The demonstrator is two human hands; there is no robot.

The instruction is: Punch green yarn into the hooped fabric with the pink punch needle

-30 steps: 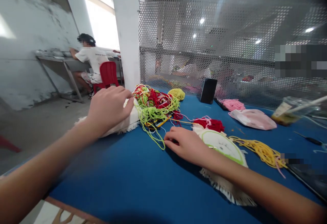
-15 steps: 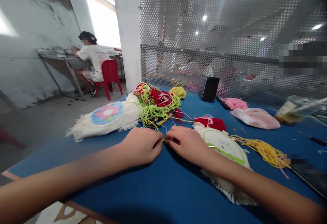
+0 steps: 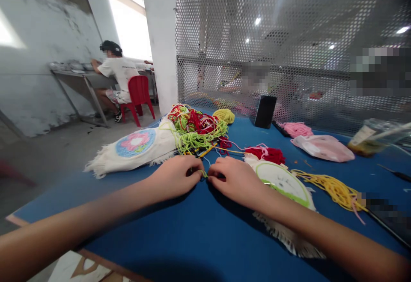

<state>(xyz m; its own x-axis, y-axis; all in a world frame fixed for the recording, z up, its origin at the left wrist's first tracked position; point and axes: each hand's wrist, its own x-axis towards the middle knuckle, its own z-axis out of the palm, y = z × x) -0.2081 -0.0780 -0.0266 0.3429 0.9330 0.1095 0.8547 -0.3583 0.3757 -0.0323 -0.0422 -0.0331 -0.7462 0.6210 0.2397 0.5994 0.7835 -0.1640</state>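
Near the middle of the blue table (image 3: 180, 239), my left hand (image 3: 180, 175) pinches a short piece of green yarn (image 3: 204, 173). My right hand (image 3: 236, 181) is closed on the same yarn, fingertips a small gap from the left ones. Just behind the hands lies a tangled heap of green, red and yellow yarn (image 3: 201, 127). A white fringed cloth with a pink and blue flower (image 3: 136, 141) is to the left. Partly under my right forearm rests a hooped white cloth with green stitching (image 3: 282, 181).
Red yarn (image 3: 266, 154), yellow yarn (image 3: 334, 187), pink yarn (image 3: 297, 129), a plastic bag (image 3: 324, 148) and a cup (image 3: 369, 138) lie right. A dark phone (image 3: 265, 111) stands before the perforated metal screen (image 3: 218, 29). A person (image 3: 118, 74) sits at another table, far left.
My left hand has shifted slightly up and left, and a small loop of green yarn now shows at its fingertips. My right hand has hardly moved.
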